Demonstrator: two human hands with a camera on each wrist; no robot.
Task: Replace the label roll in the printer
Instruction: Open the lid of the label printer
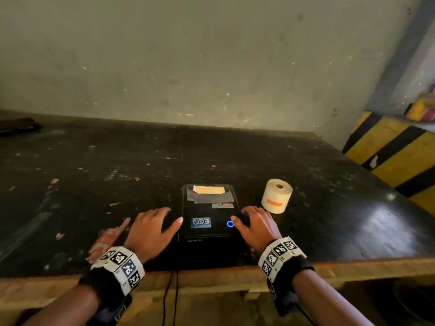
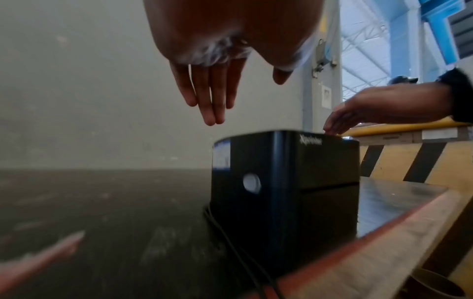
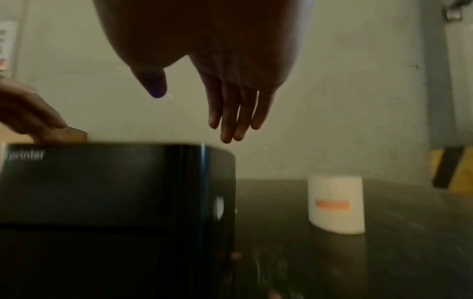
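Observation:
A black label printer (image 1: 209, 217) stands at the table's near edge, lid down, with a blue ring light and a tan label strip at its far slot. My left hand (image 1: 153, 228) hovers by its left side with fingers straight, thumb near the lid's left edge. My right hand (image 1: 255, 225) hovers at its right side, thumb over the lid near the blue light, fingers straight. Neither hand holds anything. A cream label roll (image 1: 277, 196) with an orange sticker stands upright to the right of the printer (image 3: 115, 202), also the roll (image 3: 336, 204) in the right wrist view. The printer (image 2: 284, 182) shows a round side button.
The dark worn table (image 1: 94, 172) has a wooden front edge. Black cables (image 1: 170, 297) hang from the printer over that edge. A reddish scrap (image 1: 108, 238) lies left of my left hand. A yellow-and-black striped barrier (image 1: 395, 156) stands at the right, a wall behind.

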